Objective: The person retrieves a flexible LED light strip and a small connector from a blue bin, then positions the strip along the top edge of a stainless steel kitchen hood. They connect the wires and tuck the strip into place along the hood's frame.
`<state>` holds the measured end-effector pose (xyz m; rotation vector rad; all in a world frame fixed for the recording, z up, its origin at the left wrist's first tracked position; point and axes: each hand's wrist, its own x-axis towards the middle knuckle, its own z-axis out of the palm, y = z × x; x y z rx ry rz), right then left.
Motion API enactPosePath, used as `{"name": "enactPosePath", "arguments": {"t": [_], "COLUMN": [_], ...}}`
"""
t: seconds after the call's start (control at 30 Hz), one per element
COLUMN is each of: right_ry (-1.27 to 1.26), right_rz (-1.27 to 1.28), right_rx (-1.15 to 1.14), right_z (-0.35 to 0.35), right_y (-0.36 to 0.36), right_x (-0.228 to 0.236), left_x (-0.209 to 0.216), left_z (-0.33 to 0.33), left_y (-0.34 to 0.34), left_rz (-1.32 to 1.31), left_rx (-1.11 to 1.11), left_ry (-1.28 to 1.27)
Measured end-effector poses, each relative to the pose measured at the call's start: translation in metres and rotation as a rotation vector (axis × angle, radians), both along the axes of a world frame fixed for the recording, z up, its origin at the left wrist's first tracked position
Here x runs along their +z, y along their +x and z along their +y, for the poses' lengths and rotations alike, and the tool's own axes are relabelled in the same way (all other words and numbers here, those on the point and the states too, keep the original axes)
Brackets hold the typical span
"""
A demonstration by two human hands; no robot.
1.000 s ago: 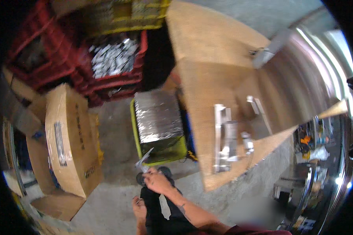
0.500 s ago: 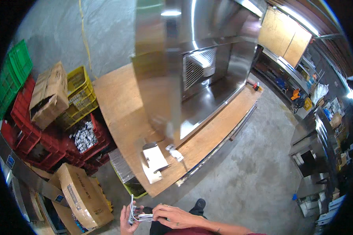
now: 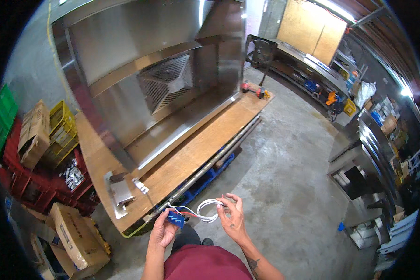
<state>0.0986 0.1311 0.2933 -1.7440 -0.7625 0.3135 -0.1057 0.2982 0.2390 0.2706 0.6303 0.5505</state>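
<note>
My left hand [image 3: 162,228] grips a small blue circuit board [image 3: 176,219] by its edge. Red and white wires run from the board to a loose coil of white cable [image 3: 207,211]. That coil is pinched between the fingertips of my right hand [image 3: 232,218], to the right of the board. Both hands are held in front of my body, short of the wooden workbench [image 3: 191,161]. On the bench stands a large stainless steel hood [image 3: 121,105] with a slatted vent [image 3: 168,86] in it.
A bent metal bracket [image 3: 119,191] and a small white part [image 3: 140,185] lie on the bench's near end. Red crates [image 3: 23,179], a yellow crate [image 3: 63,128] and cardboard boxes [image 3: 72,238] are stacked at left. A black fan [image 3: 261,50] stands beyond the bench. Steel units [image 3: 359,172] line the right.
My view has swung so that the hood faces me more. Both hands have come up and further into view, and the white cable coil now spreads out between them.
</note>
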Motion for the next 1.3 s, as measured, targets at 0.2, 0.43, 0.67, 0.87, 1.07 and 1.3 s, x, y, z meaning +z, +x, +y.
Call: {"name": "enactPosePath", "arguments": {"t": [0.2, 0.43, 0.67, 0.87, 1.07, 1.3], "right_ry": [0.054, -0.047, -0.131, -0.243, -0.286, -0.309], "right_rz": [0.223, 0.286, 0.293, 0.565, 0.655, 0.765], "right_rx": [-0.026, 0.230, 0.433, 0.772, 1.086, 1.286], "right_z": [0.004, 0.047, 0.103, 0.163, 0.227, 0.254], "right_y": [0.111, 0.249, 0.376, 0.470, 0.525, 0.556], "right_x": [-0.013, 0.017, 0.031, 0.020, 0.007, -0.001], "left_x": [-0.027, -0.019, 0.077, 0.090, 0.077, 0.052], "left_z": [0.004, 0.033, 0.072, 0.082, 0.073, 0.038], "left_y": [0.109, 0.245, 0.409, 0.464, 0.511, 0.555], "left_rz": [0.051, 0.623, 0.463, 0.713, 0.999, 0.940], "left_rx": [-0.056, -0.193, -0.342, -0.242, 0.032, 0.491], "left_ry": [-0.084, 0.762, 1.724, 1.453, 1.278, 0.844]}}
